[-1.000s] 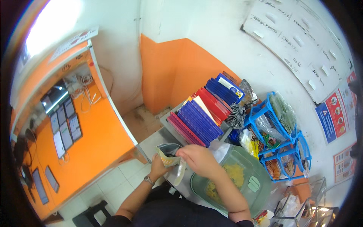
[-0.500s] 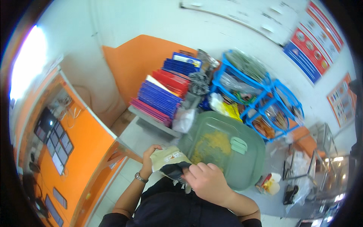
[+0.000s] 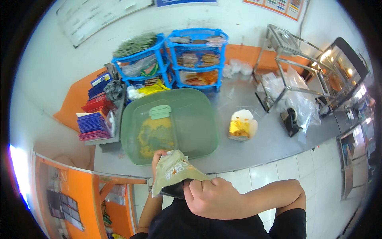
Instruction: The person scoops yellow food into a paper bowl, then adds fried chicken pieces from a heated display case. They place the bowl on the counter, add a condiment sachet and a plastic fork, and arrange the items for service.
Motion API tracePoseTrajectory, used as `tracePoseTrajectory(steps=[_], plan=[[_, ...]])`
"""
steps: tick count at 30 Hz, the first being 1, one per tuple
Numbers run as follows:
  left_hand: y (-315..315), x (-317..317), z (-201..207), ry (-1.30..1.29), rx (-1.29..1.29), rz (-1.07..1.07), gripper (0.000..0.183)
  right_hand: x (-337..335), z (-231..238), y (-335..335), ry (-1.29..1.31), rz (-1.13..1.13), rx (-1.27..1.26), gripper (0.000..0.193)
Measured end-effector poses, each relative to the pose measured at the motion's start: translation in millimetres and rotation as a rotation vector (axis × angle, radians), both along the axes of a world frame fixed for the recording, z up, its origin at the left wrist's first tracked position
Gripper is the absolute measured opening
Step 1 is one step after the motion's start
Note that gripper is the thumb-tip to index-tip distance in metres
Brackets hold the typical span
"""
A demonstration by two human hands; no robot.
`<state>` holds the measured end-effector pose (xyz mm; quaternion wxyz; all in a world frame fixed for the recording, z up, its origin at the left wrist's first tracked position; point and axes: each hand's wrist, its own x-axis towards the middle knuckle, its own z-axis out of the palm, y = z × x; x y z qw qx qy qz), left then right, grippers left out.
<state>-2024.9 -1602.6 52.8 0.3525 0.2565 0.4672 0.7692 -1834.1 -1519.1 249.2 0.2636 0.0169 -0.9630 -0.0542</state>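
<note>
A pale green pouch (image 3: 172,170) with a dark lining is tilted in front of my body, its open mouth toward me. My left hand (image 3: 156,160) grips its left side, most of the fingers hidden behind the pouch. My right hand (image 3: 215,197) is closed at the right end of the mouth, thumb and fingers pressed on the edge there. The fingertips are partly hidden, so I cannot tell how far they reach inside. Just beyond the pouch, a large green lidded tub (image 3: 195,119) sits on the metal table, with yellowish contents showing through its lid.
On the metal table (image 3: 274,137) stand an open food carton (image 3: 241,126) and a black tape dispenser (image 3: 291,122). Blue stacked baskets (image 3: 197,59) and folded red and blue boxes (image 3: 95,115) line the wall. A metal stand (image 3: 283,73) rises at right; an orange shelf unit (image 3: 83,191) is at lower left.
My view has swung to the right, bringing more of the table and the metal stand in. Both hands keep the pouch, which now appears more tilted and in front of the tub's near edge.
</note>
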Motion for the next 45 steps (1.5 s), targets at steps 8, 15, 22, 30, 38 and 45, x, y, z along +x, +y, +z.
tracePoseTrajectory(steps=[8, 15, 22, 30, 38, 45], plan=[[38, 41, 7, 0.002, -0.134, -0.183, 0.019, 52, 17, 32, -0.496, 0.091, -0.232, 0.006], [49, 45, -6, -0.039, -0.044, -0.298, 0.015, 71, 47, 68, -0.552, 0.152, -0.333, 0.006], [51, 43, -2, -0.259, 0.18, -0.334, 0.008, 87, 54, 67, -0.415, 0.212, -0.339, 0.006], [49, 42, 22, -0.255, 0.163, -0.261, 0.005, 79, 38, 51, -0.034, 0.05, 0.118, 0.011], [58, 35, 9, 0.153, -0.043, -0.06, 0.01, 71, 14, 53, -0.185, -0.086, 0.111, 0.012], [56, 39, 28, 0.943, -0.301, 0.074, 0.037, 83, -54, 90, -0.212, -0.144, -0.38, 0.007]])
